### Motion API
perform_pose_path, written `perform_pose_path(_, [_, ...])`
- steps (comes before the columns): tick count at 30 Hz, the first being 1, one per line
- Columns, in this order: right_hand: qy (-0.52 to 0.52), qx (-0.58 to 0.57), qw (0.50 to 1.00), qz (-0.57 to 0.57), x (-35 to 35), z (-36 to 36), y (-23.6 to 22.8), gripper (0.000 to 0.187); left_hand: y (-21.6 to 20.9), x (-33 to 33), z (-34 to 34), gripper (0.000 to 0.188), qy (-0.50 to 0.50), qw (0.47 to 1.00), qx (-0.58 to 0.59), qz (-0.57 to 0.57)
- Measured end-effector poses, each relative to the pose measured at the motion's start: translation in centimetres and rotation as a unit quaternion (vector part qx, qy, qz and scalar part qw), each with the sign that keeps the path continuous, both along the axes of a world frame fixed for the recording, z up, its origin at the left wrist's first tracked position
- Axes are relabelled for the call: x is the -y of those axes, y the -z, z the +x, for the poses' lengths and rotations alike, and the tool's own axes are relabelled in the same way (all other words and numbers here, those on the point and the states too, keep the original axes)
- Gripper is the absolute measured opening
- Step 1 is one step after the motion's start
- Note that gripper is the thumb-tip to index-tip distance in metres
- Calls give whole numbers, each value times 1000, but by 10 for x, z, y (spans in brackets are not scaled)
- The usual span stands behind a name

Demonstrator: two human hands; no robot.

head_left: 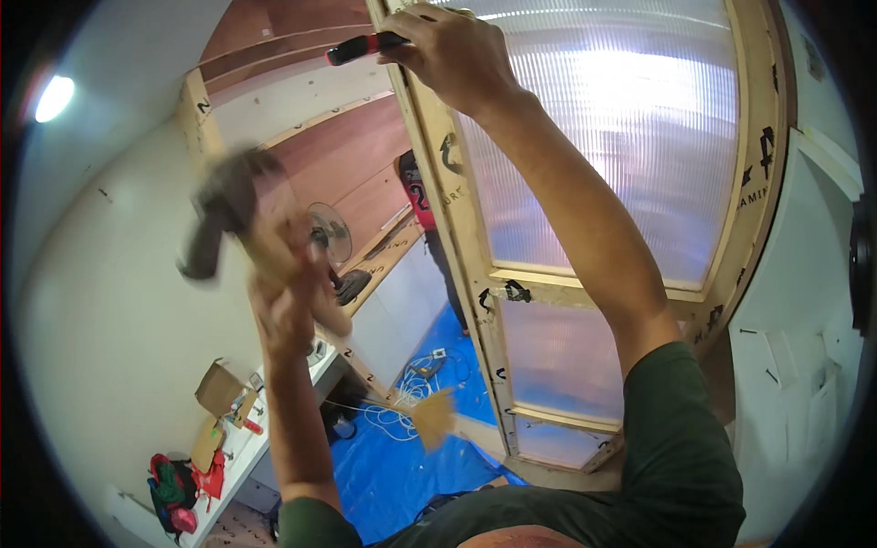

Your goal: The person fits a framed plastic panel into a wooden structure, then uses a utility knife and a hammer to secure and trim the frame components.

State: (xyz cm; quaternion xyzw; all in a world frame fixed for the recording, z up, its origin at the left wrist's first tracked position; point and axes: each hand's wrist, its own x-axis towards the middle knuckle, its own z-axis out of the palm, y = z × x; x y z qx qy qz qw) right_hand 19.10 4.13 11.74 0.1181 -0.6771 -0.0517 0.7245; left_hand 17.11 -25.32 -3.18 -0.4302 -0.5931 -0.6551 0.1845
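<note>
At the lower edge is the person's dark green shirt (681,438), with both forearms reaching upward. The left hand (285,306), left of centre, is curled round the handle of a hammer (236,196); hand and hammer are blurred, the dark head up in the upper left part of the frame. The right hand (457,53), at top centre, is closed round a tool (358,48) with a red and black handle, whose butt points left toward the hammer side. The tool's other end is hidden by the fingers, so I cannot tell whether it touches the door (548,287) just behind. That door fills the right of the frame: a pale wood frame with ribbed, see-through panes.

Beyond, at lower left, a white worktop (239,464) carries a cardboard box (219,384) and a red and green bag (170,489). At lower centre, a blue tarp (370,479) covers the floor, with a straw brush (435,420) and coiled white cable (385,422) over it. Farther back are a fan (331,230) and, partly behind the door's edge, another person (422,196) in red and black. A round light (55,99) glows at upper left.
</note>
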Motion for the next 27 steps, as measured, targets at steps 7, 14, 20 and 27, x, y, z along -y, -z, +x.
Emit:
perform_pose_path(7, [-30, -96, 991, 90, 10, -2, 12, 15, -131, -36, 37, 46, -141, 983, -116, -23])
perform_pose_path(14, [-61, -14, 986, 158, 57, 23, 119, 21, -37, 1, 17, 18, 36, 996, 80, -15])
perform_pose_path(20, [-117, 57, 978, 164, 86, 12, 178, 21, 25, -10, 41, 30, 28, 982, 189, -2])
perform_pose_path(27, [-233, 57, 954, 178, 91, -4, 198, 25, 67, -9, 34, 37, 87, 974, 208, -8])
